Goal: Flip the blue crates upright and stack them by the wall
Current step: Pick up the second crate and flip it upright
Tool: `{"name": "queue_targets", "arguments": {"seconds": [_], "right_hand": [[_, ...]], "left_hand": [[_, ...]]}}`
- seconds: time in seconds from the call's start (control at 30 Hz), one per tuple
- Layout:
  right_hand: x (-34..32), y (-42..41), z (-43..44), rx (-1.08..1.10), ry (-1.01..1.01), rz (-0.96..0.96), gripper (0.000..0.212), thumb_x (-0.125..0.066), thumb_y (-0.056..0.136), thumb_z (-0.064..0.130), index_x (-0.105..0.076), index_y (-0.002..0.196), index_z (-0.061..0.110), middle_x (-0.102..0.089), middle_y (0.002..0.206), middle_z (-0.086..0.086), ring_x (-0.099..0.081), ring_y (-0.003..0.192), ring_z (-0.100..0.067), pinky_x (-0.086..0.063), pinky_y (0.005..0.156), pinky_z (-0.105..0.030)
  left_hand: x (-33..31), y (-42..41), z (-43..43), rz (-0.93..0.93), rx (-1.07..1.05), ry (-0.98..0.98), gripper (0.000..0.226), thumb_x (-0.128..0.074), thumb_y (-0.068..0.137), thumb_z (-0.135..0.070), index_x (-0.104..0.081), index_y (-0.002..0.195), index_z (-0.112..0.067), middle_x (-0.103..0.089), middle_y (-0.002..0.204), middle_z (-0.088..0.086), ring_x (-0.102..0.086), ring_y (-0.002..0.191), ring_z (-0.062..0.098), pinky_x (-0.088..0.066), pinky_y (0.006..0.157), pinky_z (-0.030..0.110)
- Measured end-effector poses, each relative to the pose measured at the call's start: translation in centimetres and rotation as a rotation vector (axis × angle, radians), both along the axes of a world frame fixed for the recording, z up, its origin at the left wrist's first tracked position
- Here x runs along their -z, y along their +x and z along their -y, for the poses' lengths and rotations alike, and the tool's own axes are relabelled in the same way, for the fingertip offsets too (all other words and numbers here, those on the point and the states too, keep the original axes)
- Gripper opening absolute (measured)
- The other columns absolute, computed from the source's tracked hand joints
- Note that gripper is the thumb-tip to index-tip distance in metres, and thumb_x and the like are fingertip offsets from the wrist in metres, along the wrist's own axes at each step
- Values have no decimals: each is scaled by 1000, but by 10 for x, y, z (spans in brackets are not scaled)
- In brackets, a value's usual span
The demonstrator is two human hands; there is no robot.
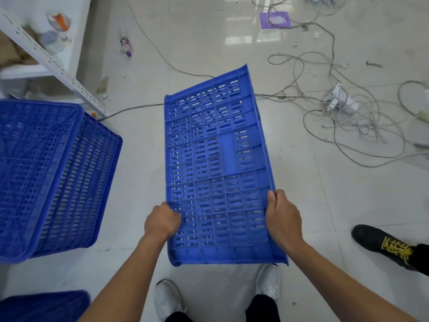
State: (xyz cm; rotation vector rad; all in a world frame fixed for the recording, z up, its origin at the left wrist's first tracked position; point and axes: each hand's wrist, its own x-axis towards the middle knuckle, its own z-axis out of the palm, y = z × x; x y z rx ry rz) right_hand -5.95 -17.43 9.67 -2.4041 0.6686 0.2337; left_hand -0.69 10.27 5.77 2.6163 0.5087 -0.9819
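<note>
Both hands are clamped on: our left hand (162, 223) curls round the left long edge of the blue slotted plastic crate (216, 159), and our right hand (283, 219) grips the right long edge, both near the end closest to us. Crate's dead centre, running from 6 o'clock up toward 12, slotted face toward us, near end over our white sneakers (168, 298). Can't tell if the far end touches the glossy pale tiled floor (209, 38). At 9 o'clock a second blue lattice plastic crate (46, 170) sits by a white perforated metal shelf post (53, 63), well apart from ours. Tangle of grey cables (348, 117) at 2 o'clock, black shoe w/ yellow laces (380, 245) at 4. Small purple-capped plastic bottle (126, 44) lies at 11.
</note>
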Motion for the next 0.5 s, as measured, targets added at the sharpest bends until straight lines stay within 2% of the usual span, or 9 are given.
{"name": "queue_targets", "arguments": {"seconds": [0.07, 0.13, 0.23, 0.3, 0.37, 0.43, 0.5], "right_hand": [[-7, 2, -18, -54, 36, 6, 27, -30, 105, 35, -50, 97, 19, -60, 71, 0, -58, 65, -25, -47, 62, -40], [-13, 6, -39, -79, 103, -9, 27, -32, 105, 35, -52, 112, 18, -64, 80, -1, -61, 75, -27, -47, 67, -40], [-16, 12, -74, -136, 187, -25, 36, -37, 104, 36, -44, 135, 20, -68, 103, -4, -64, 96, -31, -48, 78, -41], [-17, 17, -101, -200, 210, -25, 41, -39, 103, 35, -40, 141, 19, -68, 114, -7, -63, 105, -33, -49, 85, -43], [-19, 22, -128, -274, 180, -54, 44, -38, 104, 32, -36, 143, 13, -67, 117, -13, -62, 106, -36, -48, 84, -43], [-20, 26, -158, -323, 165, -76, 45, -37, 104, 30, -32, 144, 10, -67, 114, -16, -63, 104, -38, -47, 80, -43], [-21, 29, -187, -353, 194, -85, 43, -39, 103, 27, -32, 142, 10, -67, 110, -17, -63, 100, -40, -47, 75, -44]], "left_hand": [[-7, 2, -4, 109, -8, 8, 35, -47, 91, -23, -55, 124, -12, -58, 122, 11, -61, 100, 33, -45, 81, 36], [-20, 8, -3, 241, -4, -71, 38, -48, 93, -21, -56, 130, -13, -60, 128, 9, -62, 108, 31, -47, 89, 37], [-41, 22, 5, 324, -48, -270, 28, -51, 95, -21, -67, 118, -20, -72, 114, 1, -65, 102, 22, -51, 92, 34], [-53, 29, 7, 341, -93, -416, 22, -53, 95, -25, -72, 105, -22, -75, 101, -2, -68, 93, 17, -54, 88, 34], [-61, 33, 7, 382, -132, -550, 23, -54, 93, -31, -74, 96, -21, -75, 89, -4, -71, 85, 15, -56, 85, 37], [-65, 35, 0, 404, -135, -574, 23, -56, 92, -35, -74, 93, -21, -74, 86, -6, -70, 82, 13, -56, 83, 35], [-63, 37, -12, 422, -101, -484, 21, -59, 93, -36, -72, 95, -20, -73, 90, -5, -67, 84, 14, -54, 83, 32]]}}
